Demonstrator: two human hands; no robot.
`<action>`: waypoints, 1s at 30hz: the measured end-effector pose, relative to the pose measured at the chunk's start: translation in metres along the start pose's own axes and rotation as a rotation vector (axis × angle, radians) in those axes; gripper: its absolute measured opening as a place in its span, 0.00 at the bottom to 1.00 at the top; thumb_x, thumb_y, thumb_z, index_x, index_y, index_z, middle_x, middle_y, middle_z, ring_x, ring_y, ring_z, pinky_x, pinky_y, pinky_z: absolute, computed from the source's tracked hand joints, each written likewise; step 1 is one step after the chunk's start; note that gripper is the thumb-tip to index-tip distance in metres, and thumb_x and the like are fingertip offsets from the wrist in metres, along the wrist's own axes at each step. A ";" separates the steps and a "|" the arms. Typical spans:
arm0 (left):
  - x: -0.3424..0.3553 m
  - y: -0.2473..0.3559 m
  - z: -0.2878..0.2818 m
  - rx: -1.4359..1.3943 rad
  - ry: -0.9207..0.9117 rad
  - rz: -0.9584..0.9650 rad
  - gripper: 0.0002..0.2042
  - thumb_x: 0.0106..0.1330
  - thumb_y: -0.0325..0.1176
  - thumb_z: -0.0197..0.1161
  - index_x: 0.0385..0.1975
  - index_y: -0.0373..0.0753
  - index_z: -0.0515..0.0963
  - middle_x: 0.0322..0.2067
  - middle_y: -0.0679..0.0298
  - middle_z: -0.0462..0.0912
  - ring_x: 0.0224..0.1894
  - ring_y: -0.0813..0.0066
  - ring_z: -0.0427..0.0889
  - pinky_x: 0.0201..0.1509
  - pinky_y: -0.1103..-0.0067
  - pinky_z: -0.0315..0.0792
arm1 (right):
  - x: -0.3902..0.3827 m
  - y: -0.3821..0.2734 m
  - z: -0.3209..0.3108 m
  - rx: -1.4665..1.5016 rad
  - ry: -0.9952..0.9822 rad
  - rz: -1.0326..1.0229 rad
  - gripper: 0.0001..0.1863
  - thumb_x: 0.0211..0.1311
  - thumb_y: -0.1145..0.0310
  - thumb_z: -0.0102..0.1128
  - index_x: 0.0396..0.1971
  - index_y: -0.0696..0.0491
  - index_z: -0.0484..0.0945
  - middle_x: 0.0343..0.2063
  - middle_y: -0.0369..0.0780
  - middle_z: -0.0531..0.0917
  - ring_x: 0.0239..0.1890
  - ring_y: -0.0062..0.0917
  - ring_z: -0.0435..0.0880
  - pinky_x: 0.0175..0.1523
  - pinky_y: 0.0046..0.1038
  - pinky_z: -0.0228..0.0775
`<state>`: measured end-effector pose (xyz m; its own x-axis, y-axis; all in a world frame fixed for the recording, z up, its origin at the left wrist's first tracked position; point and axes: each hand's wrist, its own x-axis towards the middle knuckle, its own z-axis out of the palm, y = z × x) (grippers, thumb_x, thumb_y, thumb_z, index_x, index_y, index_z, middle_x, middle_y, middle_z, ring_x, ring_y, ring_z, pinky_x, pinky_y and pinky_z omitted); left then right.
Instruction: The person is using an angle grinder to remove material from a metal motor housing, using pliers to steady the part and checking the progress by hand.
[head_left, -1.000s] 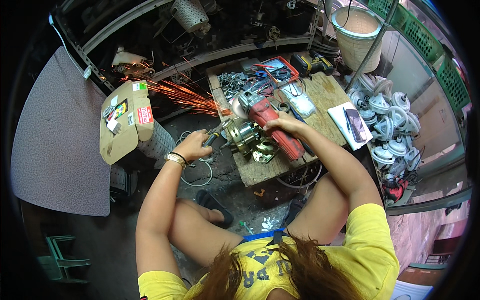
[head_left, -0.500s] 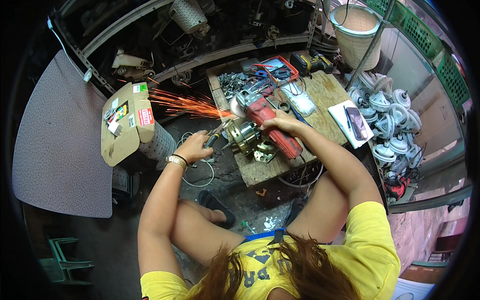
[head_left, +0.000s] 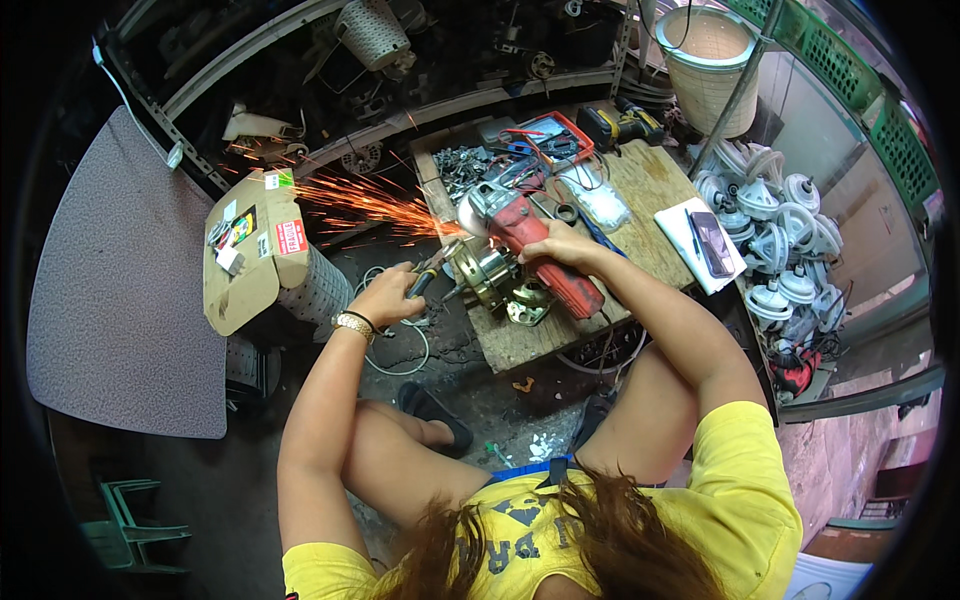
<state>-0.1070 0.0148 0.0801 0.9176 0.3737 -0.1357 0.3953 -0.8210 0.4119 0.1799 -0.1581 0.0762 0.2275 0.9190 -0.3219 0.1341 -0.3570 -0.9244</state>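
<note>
My right hand [head_left: 560, 248] grips a red angle grinder [head_left: 535, 260], its disc at the front left throwing a fan of orange sparks [head_left: 370, 205] leftward. My left hand [head_left: 392, 292] is closed on pliers [head_left: 433, 268] with dark and yellow handles, their jaws reaching toward the disc. Just below the disc sits a metal motor housing [head_left: 487, 275] on the wooden workbench [head_left: 515, 345]. What exactly the jaws hold is too small to make out.
Small hardware [head_left: 460, 170], a red tray [head_left: 555, 135], a cordless drill [head_left: 620, 125] and a phone [head_left: 712, 245] lie on the bench. Stacked white round parts [head_left: 795, 285] stand right, a tall bucket [head_left: 705, 75] behind. Left are a cardboard box [head_left: 240, 300], grey board [head_left: 120, 290] and cable loop [head_left: 410, 355].
The spray of sparks has changed in spread and brightness. My hands, the grinder and the pliers have stayed almost in place.
</note>
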 end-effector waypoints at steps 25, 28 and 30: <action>-0.002 0.004 0.002 -0.279 -0.088 -0.171 0.18 0.52 0.40 0.57 0.29 0.26 0.74 0.23 0.49 0.77 0.29 0.59 0.78 0.37 0.67 0.70 | -0.006 -0.001 0.003 -0.089 0.068 -0.085 0.34 0.39 0.64 0.72 0.50 0.60 0.72 0.39 0.41 0.80 0.38 0.25 0.80 0.47 0.27 0.72; -0.002 0.005 0.002 -0.263 -0.077 -0.152 0.18 0.52 0.40 0.57 0.28 0.26 0.74 0.22 0.50 0.77 0.28 0.60 0.77 0.36 0.67 0.70 | -0.004 0.001 0.003 -0.065 0.061 -0.083 0.35 0.39 0.64 0.72 0.50 0.60 0.71 0.39 0.41 0.80 0.38 0.25 0.80 0.46 0.27 0.72; 0.000 0.007 0.002 -0.273 -0.085 -0.152 0.17 0.53 0.40 0.57 0.27 0.26 0.74 0.22 0.51 0.77 0.27 0.61 0.77 0.35 0.68 0.70 | -0.001 0.006 0.003 -0.012 0.041 -0.081 0.35 0.39 0.65 0.73 0.51 0.60 0.70 0.40 0.42 0.80 0.38 0.25 0.80 0.46 0.27 0.73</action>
<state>-0.1045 0.0085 0.0811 0.8536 0.4367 -0.2840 0.5128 -0.6081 0.6060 0.1781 -0.1606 0.0706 0.2549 0.9374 -0.2372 0.1653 -0.2840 -0.9445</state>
